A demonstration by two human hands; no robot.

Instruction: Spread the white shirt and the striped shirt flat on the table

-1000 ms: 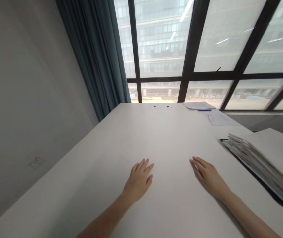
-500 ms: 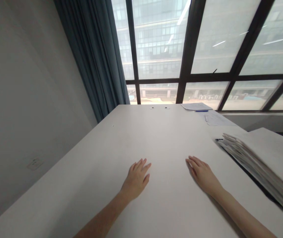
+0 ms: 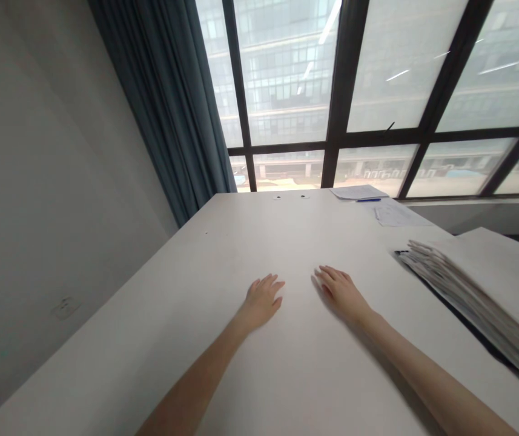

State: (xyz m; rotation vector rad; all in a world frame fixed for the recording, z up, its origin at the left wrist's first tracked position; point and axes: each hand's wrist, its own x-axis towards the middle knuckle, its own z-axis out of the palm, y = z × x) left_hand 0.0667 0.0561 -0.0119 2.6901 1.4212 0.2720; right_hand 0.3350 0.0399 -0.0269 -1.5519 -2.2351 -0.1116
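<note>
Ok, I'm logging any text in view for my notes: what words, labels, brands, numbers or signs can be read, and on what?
None can be read.
Papers and sheet at the table's far end: any print is too small to read.
Paper stack at right: no legible text.
Blue pen: too small to show any label.

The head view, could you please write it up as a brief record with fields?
Left hand: fingers spread, nothing visibly held, over white table
Right hand: fingers together, nothing visibly held, over the table
Table contact: cannot tell
Table's right side: thick paper stack
Far end: blue pen near loose sheets
Background: blue curtain, left of dark-framed window
</note>
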